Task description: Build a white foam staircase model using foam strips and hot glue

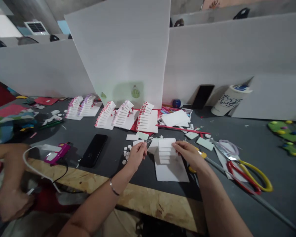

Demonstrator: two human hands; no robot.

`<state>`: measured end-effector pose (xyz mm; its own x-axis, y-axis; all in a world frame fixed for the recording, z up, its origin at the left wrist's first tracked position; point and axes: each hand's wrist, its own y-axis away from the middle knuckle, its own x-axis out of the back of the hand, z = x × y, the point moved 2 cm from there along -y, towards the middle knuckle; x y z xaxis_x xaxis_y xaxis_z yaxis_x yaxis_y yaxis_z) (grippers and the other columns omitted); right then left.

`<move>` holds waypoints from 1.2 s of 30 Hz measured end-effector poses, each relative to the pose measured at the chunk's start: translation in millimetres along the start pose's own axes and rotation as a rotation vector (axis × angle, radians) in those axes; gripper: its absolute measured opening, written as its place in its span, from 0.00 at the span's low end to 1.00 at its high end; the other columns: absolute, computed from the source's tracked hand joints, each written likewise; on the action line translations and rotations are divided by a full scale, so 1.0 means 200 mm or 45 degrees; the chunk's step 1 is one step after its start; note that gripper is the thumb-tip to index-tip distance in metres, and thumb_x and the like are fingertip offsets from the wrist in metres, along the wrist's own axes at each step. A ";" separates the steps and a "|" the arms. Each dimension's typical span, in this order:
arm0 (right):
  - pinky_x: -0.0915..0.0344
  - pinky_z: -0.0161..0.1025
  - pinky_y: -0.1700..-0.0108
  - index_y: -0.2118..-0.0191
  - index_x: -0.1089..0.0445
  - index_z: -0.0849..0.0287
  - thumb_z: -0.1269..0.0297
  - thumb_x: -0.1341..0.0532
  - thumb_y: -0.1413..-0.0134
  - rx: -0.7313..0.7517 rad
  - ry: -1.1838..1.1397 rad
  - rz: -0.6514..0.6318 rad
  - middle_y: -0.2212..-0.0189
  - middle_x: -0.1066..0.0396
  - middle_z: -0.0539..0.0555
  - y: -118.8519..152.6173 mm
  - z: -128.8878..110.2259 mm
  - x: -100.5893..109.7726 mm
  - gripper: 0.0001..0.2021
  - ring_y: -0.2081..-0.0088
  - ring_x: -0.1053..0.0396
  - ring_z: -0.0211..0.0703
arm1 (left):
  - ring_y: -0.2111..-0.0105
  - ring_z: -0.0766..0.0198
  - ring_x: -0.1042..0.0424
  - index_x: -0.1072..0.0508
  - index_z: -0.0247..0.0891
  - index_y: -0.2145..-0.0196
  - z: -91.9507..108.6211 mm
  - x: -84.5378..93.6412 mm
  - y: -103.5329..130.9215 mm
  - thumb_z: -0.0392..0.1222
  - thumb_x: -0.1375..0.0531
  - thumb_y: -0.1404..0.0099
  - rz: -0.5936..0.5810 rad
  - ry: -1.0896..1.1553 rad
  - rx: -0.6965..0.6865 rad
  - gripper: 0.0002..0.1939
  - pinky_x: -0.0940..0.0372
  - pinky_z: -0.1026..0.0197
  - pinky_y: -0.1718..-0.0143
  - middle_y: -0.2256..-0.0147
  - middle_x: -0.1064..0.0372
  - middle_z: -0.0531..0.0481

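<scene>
A white card piece (pixel 171 172) lies before me, with several narrow white strips layered like steps across its upper half. My right hand (pixel 191 154) is closed at the top right edge of the strips, thumb and finger pinching the paper there. To the left of the card, my left hand (pixel 138 154) has its fingertips pressed together; whatever may be in them is too small to make out. Small white foam-like discs (pixel 125 154) lie beside that hand. Just behind it are a white paper rectangle (pixel 132 137) and a pale green one (pixel 142 135).
Stepped white cards with red dots (pixel 145 120) stand at the back. Scissors (pixel 251 172) with red and yellow handles lie right, near a paper cup (pixel 229 100). A black phone (pixel 93 150) and magenta gadget (pixel 60 153) lie left, near another person's arm (pixel 13 174).
</scene>
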<state>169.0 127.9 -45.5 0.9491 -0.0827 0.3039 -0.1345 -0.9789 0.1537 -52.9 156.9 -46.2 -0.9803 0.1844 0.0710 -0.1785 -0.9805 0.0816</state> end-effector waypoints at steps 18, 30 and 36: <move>0.43 0.35 0.74 0.74 0.34 0.55 0.49 0.43 0.49 0.047 0.056 -0.137 0.82 0.35 0.47 -0.03 0.09 -0.01 0.15 0.78 0.39 0.38 | 0.51 0.51 0.34 0.28 0.37 0.52 0.02 0.26 -0.14 0.33 0.49 0.34 0.213 -1.599 -0.302 0.16 0.38 0.50 0.50 0.51 0.30 0.41; 0.42 0.37 0.73 0.75 0.34 0.55 0.49 0.42 0.50 0.075 0.162 -0.231 0.81 0.34 0.47 0.02 0.03 0.00 0.15 0.77 0.38 0.38 | 0.53 0.51 0.36 0.27 0.40 0.52 0.04 0.30 -0.15 0.36 0.43 0.37 0.257 -1.650 -0.263 0.15 0.38 0.52 0.53 0.56 0.32 0.41; 0.41 0.36 0.74 0.76 0.35 0.54 0.48 0.40 0.53 0.037 0.082 -0.253 0.81 0.34 0.47 0.02 0.03 0.01 0.15 0.77 0.36 0.39 | 0.51 0.48 0.36 0.29 0.39 0.55 0.08 0.28 -0.14 0.35 0.42 0.38 0.296 -1.635 -0.202 0.12 0.40 0.50 0.52 0.54 0.31 0.40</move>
<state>171.3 122.2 -49.8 0.9357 0.1240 0.3303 0.0628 -0.9798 0.1900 -101.5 196.6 -27.7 -0.2270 -0.1429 0.9634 -0.1119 -0.9788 -0.1715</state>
